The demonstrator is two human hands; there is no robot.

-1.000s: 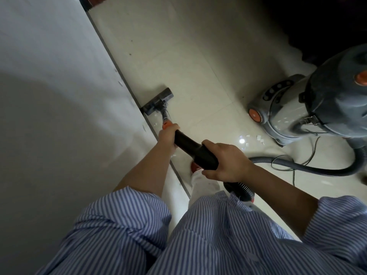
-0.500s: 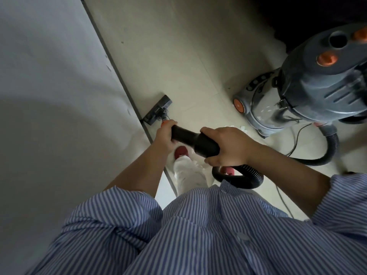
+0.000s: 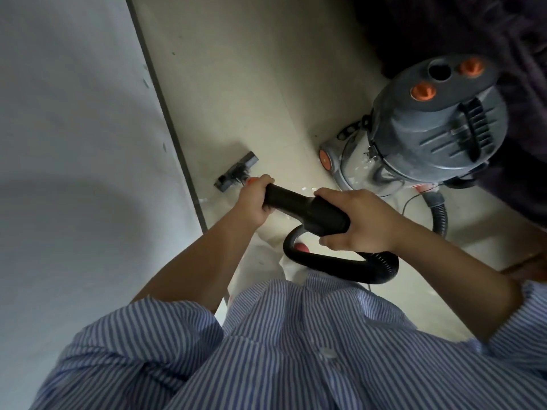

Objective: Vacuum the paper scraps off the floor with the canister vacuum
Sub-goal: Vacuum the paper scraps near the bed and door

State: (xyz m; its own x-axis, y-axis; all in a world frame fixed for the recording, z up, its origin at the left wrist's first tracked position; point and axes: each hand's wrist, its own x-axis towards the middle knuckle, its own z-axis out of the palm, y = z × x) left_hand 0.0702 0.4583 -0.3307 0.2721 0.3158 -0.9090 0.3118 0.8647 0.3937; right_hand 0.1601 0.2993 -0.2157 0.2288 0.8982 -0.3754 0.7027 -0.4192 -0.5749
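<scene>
A plain pale grey wall (image 3: 74, 143) fills the left side, soft shadow across it. A dark grey baseboard strip (image 3: 165, 110) runs along its foot. Beside the strip lies a glossy cream tiled floor (image 3: 251, 84); farthest from the wall, a dark purple shadowed mass (image 3: 488, 31).

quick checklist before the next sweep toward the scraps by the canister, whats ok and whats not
1. Left hand grips the black wand near its front end: ok.
2. Right hand grips the wand's rear, where the hose joins: ok.
3. Floor head flat on the floor beside the wall's dark baseboard: ok, though the seal under it cannot be seen.
4. Paper scraps left to pick up, between the wand and the canister: not ok, some still lie there.
5. Hose free of kinks: ok in the loop under the right hand; cannot tell further on.
6. Suction running: cannot tell.
</scene>
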